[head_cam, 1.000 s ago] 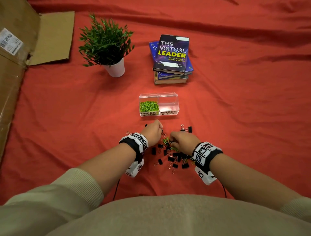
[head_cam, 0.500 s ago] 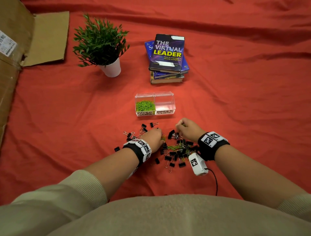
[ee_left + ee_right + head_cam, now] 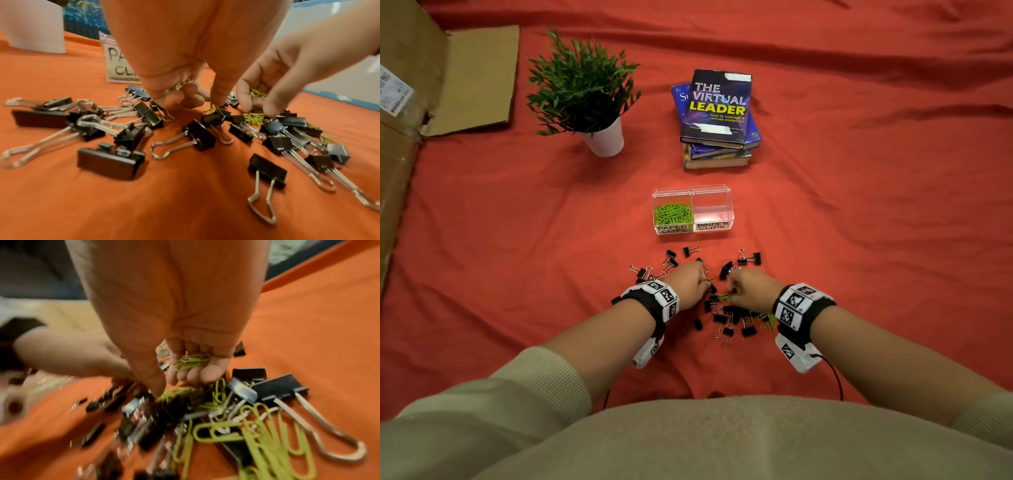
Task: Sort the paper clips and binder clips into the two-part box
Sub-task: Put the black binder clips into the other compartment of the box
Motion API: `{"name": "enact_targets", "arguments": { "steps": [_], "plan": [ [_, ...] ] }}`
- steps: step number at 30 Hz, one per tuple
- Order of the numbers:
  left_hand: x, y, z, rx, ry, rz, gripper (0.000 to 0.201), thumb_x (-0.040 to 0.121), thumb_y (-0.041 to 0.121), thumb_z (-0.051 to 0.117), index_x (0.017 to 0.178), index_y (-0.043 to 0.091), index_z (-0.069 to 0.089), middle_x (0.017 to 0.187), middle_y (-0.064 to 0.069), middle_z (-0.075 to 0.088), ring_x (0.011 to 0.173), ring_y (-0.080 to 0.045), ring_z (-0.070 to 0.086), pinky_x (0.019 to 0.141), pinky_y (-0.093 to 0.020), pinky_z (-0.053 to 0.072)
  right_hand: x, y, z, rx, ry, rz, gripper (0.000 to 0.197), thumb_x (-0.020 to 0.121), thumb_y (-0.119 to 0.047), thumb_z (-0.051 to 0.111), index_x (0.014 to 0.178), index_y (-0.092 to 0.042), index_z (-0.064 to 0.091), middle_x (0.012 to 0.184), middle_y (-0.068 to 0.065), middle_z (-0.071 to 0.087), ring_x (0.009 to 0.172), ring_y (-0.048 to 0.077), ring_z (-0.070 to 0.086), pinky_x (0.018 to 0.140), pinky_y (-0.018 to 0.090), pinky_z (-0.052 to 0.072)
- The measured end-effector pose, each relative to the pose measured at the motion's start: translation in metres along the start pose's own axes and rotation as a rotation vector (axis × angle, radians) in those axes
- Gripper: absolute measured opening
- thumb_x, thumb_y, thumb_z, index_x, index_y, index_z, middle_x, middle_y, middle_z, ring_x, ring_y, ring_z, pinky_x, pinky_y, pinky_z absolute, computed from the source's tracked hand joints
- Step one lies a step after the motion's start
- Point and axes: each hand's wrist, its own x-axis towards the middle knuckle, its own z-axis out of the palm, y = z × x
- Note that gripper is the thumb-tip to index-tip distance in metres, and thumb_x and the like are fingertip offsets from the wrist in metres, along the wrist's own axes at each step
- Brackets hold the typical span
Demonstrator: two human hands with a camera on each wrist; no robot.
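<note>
A clear two-part box (image 3: pixel 692 192) stands on the red cloth; its left part, labelled PAPER CLIPS, holds green paper clips (image 3: pixel 673 213), its right part, labelled BINDER CLIPS, looks bare. Black binder clips (image 3: pixel 729 320) and green paper clips (image 3: pixel 767 322) lie mixed in a heap in front of it. My left hand (image 3: pixel 693 282) is curled over the heap with paper clips (image 3: pixel 180 85) in its palm. My right hand (image 3: pixel 748 289) grips a bunch of green paper clips (image 3: pixel 192 361) in curled fingers, thumb and forefinger down in the pile.
A potted green plant (image 3: pixel 585 96) and a stack of books (image 3: pixel 717 116) stand behind the box. Flattened cardboard (image 3: pixel 431 89) lies along the left edge. Loose binder clips (image 3: pixel 671 260) are scattered left and right of the hands.
My right hand has come back from the far side of the heap toward its middle. My left hand has stayed on the pile, shifting slightly forward.
</note>
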Motion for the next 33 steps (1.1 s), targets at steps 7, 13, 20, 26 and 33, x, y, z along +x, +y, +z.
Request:
{"name": "enact_targets", "arguments": {
  "steps": [7,13,20,26,33],
  "plan": [
    [0.0,-0.003,-0.028,-0.234,0.187,-0.039,0.011,0.093,0.017,0.052,0.086,0.014,0.044,0.071,0.003,0.048,0.066,-0.019,0.045,0.055,-0.029,0.033,0.006,0.0,0.017,-0.234,0.069,-0.089,0.021,0.089,-0.013,0.052,0.108,-0.007,0.054,0.112,0.011,0.054,0.104,0.028,0.053,0.087,0.037,0.047],
    [0.017,-0.006,-0.078,-0.291,0.357,-0.074,0.011,0.093,0.015,0.052,0.085,0.012,0.044,0.072,-0.001,0.051,0.06,-0.016,0.044,0.053,-0.028,0.038,0.005,-0.002,0.01,-0.07,0.061,-0.064,0.016,0.094,-0.021,0.05,0.101,-0.007,0.056,0.108,0.007,0.05,0.088,0.019,0.052,0.077,0.029,0.044],
    [0.041,-0.015,-0.109,-0.054,0.335,-0.086,0.004,0.09,0.011,0.056,0.093,0.011,0.055,0.096,-0.011,0.061,0.084,-0.026,0.056,0.073,-0.032,0.046,0.007,-0.013,-0.038,0.513,-0.028,0.101,0.015,0.093,-0.03,0.054,0.089,-0.017,0.06,0.08,0.0,0.063,0.058,0.01,0.049,0.054,0.026,0.044],
    [0.035,-0.017,-0.1,0.046,0.393,0.007,0.03,0.09,0.016,0.056,0.12,0.017,0.056,0.123,-0.004,0.06,0.116,-0.024,0.054,0.097,-0.039,0.048,0.027,-0.033,-0.085,0.731,0.006,0.063,0.015,0.095,-0.018,0.05,0.084,-0.011,0.058,0.074,-0.001,0.057,0.055,0.007,0.045,0.052,0.02,0.039],
    [0.008,-0.012,-0.024,0.093,0.241,0.186,0.013,0.087,0.013,0.052,0.097,0.012,0.061,0.104,-0.008,0.056,0.101,-0.027,0.055,0.083,-0.04,0.049,0.088,-0.071,-0.112,0.297,0.186,-0.021,0.02,0.093,-0.02,0.051,0.08,-0.007,0.058,0.074,0.015,0.058,0.064,0.022,0.049,0.054,0.028,0.039]
  ]
}}
